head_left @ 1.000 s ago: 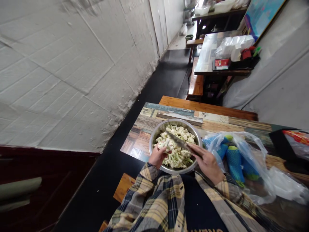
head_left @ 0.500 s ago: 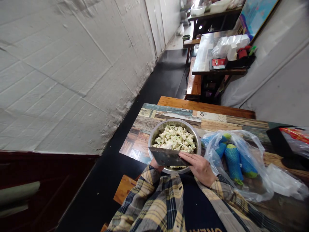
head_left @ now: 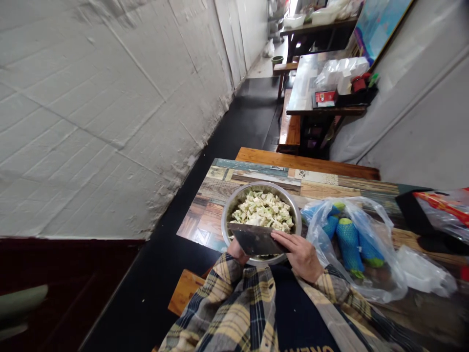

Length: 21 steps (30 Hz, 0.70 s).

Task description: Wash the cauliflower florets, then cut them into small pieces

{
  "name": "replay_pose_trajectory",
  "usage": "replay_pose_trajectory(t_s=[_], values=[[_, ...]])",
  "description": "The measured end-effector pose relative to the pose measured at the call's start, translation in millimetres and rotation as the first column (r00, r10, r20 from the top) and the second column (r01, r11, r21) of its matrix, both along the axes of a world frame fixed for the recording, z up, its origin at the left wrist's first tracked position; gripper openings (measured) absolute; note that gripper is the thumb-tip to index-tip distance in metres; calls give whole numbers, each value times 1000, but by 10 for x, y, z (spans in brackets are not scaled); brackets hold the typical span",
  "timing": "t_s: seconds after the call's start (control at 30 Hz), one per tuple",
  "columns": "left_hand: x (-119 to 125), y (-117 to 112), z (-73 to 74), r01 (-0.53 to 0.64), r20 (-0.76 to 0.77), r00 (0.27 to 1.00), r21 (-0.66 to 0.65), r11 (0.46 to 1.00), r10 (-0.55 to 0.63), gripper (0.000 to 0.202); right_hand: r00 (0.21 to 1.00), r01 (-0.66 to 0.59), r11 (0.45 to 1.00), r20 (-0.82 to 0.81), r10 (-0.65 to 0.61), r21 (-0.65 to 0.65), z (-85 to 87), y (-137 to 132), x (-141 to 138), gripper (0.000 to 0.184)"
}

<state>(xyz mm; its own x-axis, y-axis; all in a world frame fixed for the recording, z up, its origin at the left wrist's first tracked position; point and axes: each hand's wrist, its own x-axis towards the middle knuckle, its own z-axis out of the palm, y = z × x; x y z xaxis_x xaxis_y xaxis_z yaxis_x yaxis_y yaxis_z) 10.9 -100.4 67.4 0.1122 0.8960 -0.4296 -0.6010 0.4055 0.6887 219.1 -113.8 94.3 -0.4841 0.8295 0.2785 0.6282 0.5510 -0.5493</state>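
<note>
Left hand [head_left: 237,251]: at the near-left rim of a round silver metal bowl [head_left: 227,208], its fingers hidden behind a broad dark metal cleaver [head_left: 254,240]; from here I can't tell what they pinch.
Bowl: on a glossy wood-patchwork table [head_left: 209,208], heaped with pale green-and-white cauliflower pieces [head_left: 266,209].
Cleaver: spans the bowl's near half.
Right hand [head_left: 302,255]: gripping the cleaver's right end.
Clear plastic bag [head_left: 390,286]: near that hand, holding green-ended bundles in blue netting [head_left: 349,244].

Tabletop [head_left: 203,210] left of bowl [head_left: 226,214] open; plastic bag [head_left: 394,276] crowds right; cleaver [head_left: 256,239] blocks near half.
</note>
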Motion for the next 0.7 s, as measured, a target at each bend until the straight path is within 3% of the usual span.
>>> replay_pose_trajectory(t_s=[0.17, 0.23, 0.3, 0.43, 0.6, 0.7], values=[[42, -31, 105, 117, 11, 993, 24, 993, -117, 21, 979, 182, 979, -76, -189, -88, -321, 35, 134, 42], [25, -36, 143, 136, 2, 991, 70, 988, -137, 32, 945, 276, 940, -123, -304, -201, -402, 15, 193, 33], [-7, -36, 157, 101, -11, 995, 98, 990, -100, 50, 907, 333, 885, -147, -395, -325, -422, -13, 223, 35], [-61, -39, 129, 30, -28, 999, 142, 989, -26, 72, 855, 333, 812, -210, -475, -480, -322, -23, 203, 36], [-68, -58, 126, 62, -23, 998, 182, 981, -59, 71, 767, 281, 749, -329, -551, -600, -133, 51, 137, 29], [-64, -76, 155, 54, -16, 999, 186, 981, -52, 71, 757, 255, 742, -349, -553, -620, -21, 80, 107, 31]])
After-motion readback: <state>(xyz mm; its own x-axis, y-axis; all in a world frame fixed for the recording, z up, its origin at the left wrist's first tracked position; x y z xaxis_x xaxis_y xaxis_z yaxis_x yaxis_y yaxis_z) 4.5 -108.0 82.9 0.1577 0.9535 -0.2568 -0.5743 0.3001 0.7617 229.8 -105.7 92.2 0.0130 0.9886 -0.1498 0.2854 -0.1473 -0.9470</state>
